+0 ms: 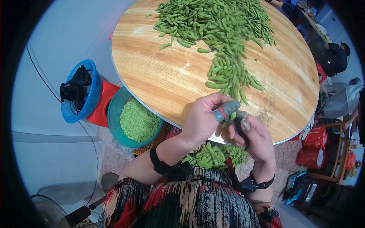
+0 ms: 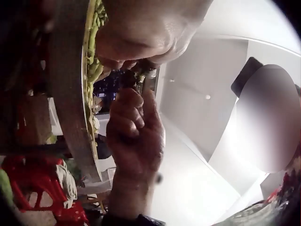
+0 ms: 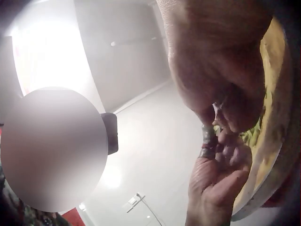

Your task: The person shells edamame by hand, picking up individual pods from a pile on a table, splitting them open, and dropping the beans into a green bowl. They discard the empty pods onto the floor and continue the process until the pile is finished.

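Observation:
In the head view, my left hand [image 1: 199, 121] pinches a green soybean pod [image 1: 233, 115] over the table's near edge. Its thumb wears a grey-green cover [image 1: 229, 108] wound with a red band, seen also in the right wrist view. My right hand [image 1: 258, 138] meets it from the right, thumb and curled fingers at the pod's near end. Both wrist views show the fingertips of the left hand [image 2: 150, 33] and right hand [image 3: 221, 66] close together, largely hiding the pod. A big heap of soybean pods [image 1: 213, 22] trails down the tabletop toward the hands.
The round wooden table [image 1: 152, 72] has a metal rim. Below its left edge, a green basket [image 1: 114, 114] holds shelled beans [image 1: 140, 121]. A blue basin [image 1: 95, 95] sits on a red stool [image 1: 102, 108]. More pods [image 1: 209, 156] lie below the near edge. A fan [image 1: 49, 212] stands lower left.

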Tool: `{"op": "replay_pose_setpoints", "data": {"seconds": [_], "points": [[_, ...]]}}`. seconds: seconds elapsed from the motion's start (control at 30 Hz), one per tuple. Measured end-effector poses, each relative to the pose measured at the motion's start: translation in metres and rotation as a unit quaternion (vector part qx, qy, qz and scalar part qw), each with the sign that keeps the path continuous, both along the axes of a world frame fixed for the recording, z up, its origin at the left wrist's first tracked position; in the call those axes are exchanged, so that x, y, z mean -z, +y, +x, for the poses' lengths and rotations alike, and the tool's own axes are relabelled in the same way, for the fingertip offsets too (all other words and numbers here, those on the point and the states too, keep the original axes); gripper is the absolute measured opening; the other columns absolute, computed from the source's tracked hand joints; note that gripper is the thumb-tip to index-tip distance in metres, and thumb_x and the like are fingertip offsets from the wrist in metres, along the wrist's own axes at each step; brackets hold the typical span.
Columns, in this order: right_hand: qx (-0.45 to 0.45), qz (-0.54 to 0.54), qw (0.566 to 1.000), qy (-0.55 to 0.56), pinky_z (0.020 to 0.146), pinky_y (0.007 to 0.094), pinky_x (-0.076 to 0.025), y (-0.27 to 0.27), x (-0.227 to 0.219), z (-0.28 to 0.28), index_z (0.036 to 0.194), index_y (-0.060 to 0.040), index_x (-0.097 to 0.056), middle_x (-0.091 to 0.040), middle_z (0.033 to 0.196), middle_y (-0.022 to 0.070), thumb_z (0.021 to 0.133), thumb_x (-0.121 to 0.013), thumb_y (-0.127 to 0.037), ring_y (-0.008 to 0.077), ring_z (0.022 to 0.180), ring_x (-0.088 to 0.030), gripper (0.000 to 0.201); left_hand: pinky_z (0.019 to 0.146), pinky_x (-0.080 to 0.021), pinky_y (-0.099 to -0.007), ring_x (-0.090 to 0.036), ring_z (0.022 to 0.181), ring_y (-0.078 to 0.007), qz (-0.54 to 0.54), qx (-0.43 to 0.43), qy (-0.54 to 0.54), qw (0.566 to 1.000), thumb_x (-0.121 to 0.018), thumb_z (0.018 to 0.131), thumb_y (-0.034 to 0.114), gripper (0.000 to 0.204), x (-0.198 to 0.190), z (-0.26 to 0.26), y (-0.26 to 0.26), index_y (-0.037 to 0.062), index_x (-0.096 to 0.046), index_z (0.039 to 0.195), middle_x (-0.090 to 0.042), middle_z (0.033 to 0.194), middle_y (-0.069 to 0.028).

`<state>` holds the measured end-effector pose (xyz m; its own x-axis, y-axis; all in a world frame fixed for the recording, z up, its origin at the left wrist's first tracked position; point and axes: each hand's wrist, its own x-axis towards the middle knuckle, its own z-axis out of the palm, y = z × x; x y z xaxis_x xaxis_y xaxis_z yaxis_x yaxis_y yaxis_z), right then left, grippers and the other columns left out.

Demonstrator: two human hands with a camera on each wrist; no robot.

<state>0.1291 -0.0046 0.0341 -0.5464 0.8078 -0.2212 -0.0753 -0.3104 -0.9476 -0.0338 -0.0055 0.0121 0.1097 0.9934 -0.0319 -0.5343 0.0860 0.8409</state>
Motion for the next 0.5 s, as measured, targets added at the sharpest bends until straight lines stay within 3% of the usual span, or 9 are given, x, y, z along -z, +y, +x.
{"op": "replay_pose_setpoints", "data": {"seconds": [0.07, 0.13, 0.27, 0.37, 0.43, 0.5], "points": [[-0.018, -0.025, 0.999, 0.027, 0.045, 0.0195, -0.026, 0.001, 0.000, -0.003, 0.086, -0.0002, -0.052, -0.042, 0.057, -0.0027, 0.095, -0.039, -0.022, 0.0046, 0.050, -0.033, 0.027, 0.060, -0.041, -0.0197, -0.049, 0.067, -0.0036, -0.012, 0.005, -0.018, 1.000, -0.061, 0.085, 0.012, 0.008, 0.001, -0.002, 0.001, 0.0038, -0.060, 0.084, -0.058, 0.079, 0.0024], [-0.009, -0.059, 0.997, 0.041, 0.044, 0.0194, -0.026, 0.002, -0.001, -0.007, 0.085, -0.0005, -0.052, -0.042, 0.057, -0.0023, 0.095, -0.039, -0.021, 0.0048, 0.048, -0.033, 0.026, 0.062, -0.041, -0.0200, -0.049, 0.068, -0.0038, 0.048, -0.075, 0.111, 0.990, -0.062, 0.084, 0.013, 0.011, 0.004, -0.003, 0.004, 0.0032, -0.058, 0.082, -0.056, 0.076, 0.0034], [0.017, -0.097, 0.995, 0.024, 0.043, 0.0191, -0.027, 0.007, -0.001, -0.017, 0.083, -0.0015, -0.051, -0.045, 0.059, -0.0011, 0.095, -0.040, -0.019, 0.0046, 0.045, -0.032, 0.024, 0.063, -0.042, -0.0197, -0.050, 0.070, -0.0040, 0.051, -0.079, 0.135, 0.986, -0.062, 0.084, 0.011, 0.010, 0.008, -0.009, 0.005, 0.0021, -0.057, 0.083, -0.056, 0.075, 0.0028], [0.067, -0.096, 0.993, 0.027, 0.040, 0.0177, -0.026, 0.005, -0.001, -0.028, 0.085, -0.0029, -0.050, -0.048, 0.061, -0.0001, 0.094, -0.040, -0.018, 0.0032, 0.043, -0.031, 0.020, 0.063, -0.044, -0.0204, -0.052, 0.070, -0.0050, 0.068, -0.042, 0.129, 0.988, -0.058, 0.087, 0.015, 0.014, 0.001, -0.019, 0.003, 0.0021, -0.057, 0.084, -0.056, 0.074, 0.0014], [0.063, -0.141, 0.987, 0.046, 0.039, 0.0170, -0.025, 0.002, -0.002, -0.027, 0.086, -0.0036, -0.051, -0.049, 0.062, 0.0003, 0.094, -0.041, -0.017, 0.0026, 0.042, -0.031, 0.019, 0.061, -0.045, -0.0202, -0.054, 0.067, -0.0055, 0.006, 0.120, -0.027, 0.992, -0.053, 0.088, 0.010, 0.011, 0.001, -0.027, 0.005, 0.0000, -0.054, 0.084, -0.057, 0.078, -0.0016], [0.051, -0.209, 0.973, 0.085, 0.035, 0.0152, -0.021, -0.002, -0.003, -0.026, 0.091, -0.0053, -0.052, -0.050, 0.064, 0.0008, 0.093, -0.044, -0.015, 0.0012, 0.040, -0.031, 0.013, 0.060, -0.045, -0.0198, -0.055, 0.068, -0.0055, -0.014, 0.157, -0.095, 0.983, -0.052, 0.089, 0.011, 0.011, 0.004, -0.030, 0.005, 0.0012, -0.054, 0.084, -0.055, 0.077, -0.0009]]}}
